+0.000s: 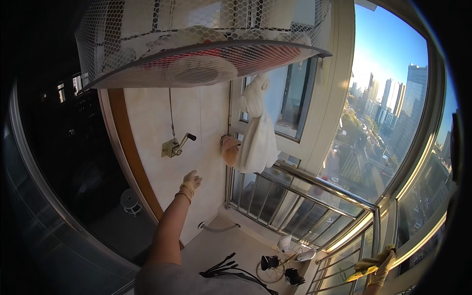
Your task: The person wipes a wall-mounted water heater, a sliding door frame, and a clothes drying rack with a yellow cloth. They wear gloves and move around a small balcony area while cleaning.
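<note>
My left hand [192, 180], in a pale thin glove with bands at the wrist, reaches out in front of the tiled wall [206, 177]. It holds nothing, and its fingers are a little apart. Above it, a hand crank [177, 147] with a black knob is mounted on the wall, and a cable runs up from it. At the lower right my right hand [381, 271], also gloved, grips a yellow and dark cloth [365, 268] beside the metal railing [376, 225] and window frame. Whether the cloth touches the frame I cannot tell.
Overhead hangs a mesh drying basket [199, 66] with items inside. A knotted white curtain [258, 140] and a pinkish cloth [230, 150] hang in the corner. Several shoes [270, 262] rest on a wire rack. A grey hose [220, 229] crosses the floor; a round stool [131, 202] stands left.
</note>
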Action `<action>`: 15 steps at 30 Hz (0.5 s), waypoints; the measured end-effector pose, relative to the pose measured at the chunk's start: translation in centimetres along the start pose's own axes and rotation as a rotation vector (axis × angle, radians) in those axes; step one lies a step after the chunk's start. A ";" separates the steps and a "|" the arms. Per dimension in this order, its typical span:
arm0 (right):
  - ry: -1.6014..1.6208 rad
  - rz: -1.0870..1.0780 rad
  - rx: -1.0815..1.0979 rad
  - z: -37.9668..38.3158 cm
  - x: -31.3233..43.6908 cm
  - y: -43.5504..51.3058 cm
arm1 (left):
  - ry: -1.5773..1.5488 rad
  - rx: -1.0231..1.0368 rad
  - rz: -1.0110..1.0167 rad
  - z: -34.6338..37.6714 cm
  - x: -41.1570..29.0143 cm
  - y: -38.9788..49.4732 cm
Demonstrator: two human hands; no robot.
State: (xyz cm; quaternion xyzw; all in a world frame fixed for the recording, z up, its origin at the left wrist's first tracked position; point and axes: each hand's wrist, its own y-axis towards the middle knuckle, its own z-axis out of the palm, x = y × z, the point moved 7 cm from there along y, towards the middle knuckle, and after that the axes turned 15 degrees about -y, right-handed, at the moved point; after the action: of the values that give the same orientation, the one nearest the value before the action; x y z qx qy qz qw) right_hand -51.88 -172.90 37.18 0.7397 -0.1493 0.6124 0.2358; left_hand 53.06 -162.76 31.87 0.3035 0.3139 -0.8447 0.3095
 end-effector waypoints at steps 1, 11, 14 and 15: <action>-0.003 0.011 -0.018 -0.8 0.9 -0.6 | 0.013 0.019 0.054 0.2 -1.6 0.6; 0.104 0.021 -0.079 -8.8 3.7 -2.5 | -0.129 0.144 0.146 10.5 -6.9 6.9; 0.171 0.018 -0.068 -9.4 4.2 -1.9 | -0.291 0.112 0.155 12.0 -9.5 10.2; 0.194 0.023 -0.067 -9.2 4.5 -1.9 | -0.388 0.105 0.168 12.1 -10.4 11.2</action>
State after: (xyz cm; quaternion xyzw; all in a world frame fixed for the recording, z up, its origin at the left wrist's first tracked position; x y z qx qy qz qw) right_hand -57.65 -166.12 42.49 0.6667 -0.1545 0.6785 0.2669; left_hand 63.66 -174.84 42.91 0.1759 0.1777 -0.8738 0.4171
